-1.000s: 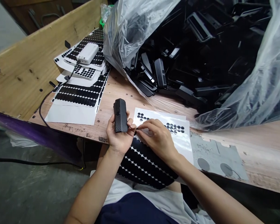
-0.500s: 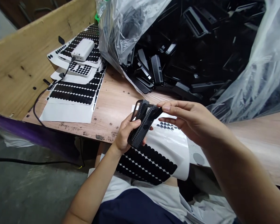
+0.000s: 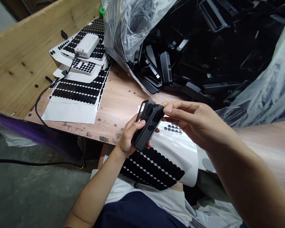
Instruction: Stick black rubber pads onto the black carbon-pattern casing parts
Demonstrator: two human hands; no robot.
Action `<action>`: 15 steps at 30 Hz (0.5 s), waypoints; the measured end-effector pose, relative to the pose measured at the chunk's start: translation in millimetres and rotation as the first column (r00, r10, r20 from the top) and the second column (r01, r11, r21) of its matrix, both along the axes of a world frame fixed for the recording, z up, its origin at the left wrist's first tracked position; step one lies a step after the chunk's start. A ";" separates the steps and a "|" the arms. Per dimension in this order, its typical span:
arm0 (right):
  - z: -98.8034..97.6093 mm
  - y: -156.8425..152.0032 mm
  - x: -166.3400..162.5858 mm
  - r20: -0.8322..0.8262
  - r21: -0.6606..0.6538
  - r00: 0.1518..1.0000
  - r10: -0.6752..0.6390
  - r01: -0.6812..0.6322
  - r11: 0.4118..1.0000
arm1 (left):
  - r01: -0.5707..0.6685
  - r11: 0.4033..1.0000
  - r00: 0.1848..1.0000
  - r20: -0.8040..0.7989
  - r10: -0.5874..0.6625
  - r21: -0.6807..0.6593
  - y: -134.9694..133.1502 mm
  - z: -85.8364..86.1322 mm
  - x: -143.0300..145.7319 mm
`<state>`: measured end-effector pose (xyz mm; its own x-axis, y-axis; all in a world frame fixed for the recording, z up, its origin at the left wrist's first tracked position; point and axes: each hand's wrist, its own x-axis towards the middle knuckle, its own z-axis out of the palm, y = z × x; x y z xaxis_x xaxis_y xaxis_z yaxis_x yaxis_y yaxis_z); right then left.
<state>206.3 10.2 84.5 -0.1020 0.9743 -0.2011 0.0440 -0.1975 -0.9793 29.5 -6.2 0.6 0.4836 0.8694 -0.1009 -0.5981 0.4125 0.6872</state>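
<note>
My left hand [image 3: 130, 136] is wrapped round a black carbon-pattern plastic housing [image 3: 146, 128], held tilted above the table's front edge. My right hand [image 3: 194, 123] comes in from the right, thumb and fingers pinched together against a black oval pad [image 3: 158, 114] at the housing's upper end. Under both hands a white backing sheet [image 3: 180, 152] carries rows of black oval pads [image 3: 152, 164] and hangs over the table edge onto my lap.
A large clear plastic bag [image 3: 133, 28] full of black housings [image 3: 204, 50] fills the back right. At the back left lie stacked pad sheets [image 3: 78, 91], with a white power bank [image 3: 86, 45] and its black cable [image 3: 41, 101]. A wooden board [image 3: 21, 60] walls the left side.
My right hand left the sheet and rose to the housing's upper end. My left hand turned the housing over and tilted it, showing its open side; the last half second changed little.
</note>
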 end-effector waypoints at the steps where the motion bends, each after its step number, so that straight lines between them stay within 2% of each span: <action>1: 0.4 0.0 -0.4 0.004 0.002 1.000 0.003 -0.003 1.000 | 0.000 1.000 1.000 -0.001 0.000 -0.004 -0.1 0.1 0.1; 10: 5.0 -1.0 -2.2 0.051 0.022 0.999 0.003 -0.004 1.000 | 0.004 1.000 1.000 0.011 -0.004 0.006 0.3 -1.9 -0.1; 15: 3.9 -1.5 0.2 0.175 0.103 0.985 -0.012 -0.006 0.995 | 0.000 1.000 1.000 0.011 0.000 0.015 0.3 -2.3 -0.2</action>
<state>206.5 8.7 88.4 -0.0715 0.9909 -0.1139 0.2160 -0.0961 -0.9716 29.3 -5.9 -1.6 0.4844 0.8709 -0.0827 -0.6059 0.4022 0.6864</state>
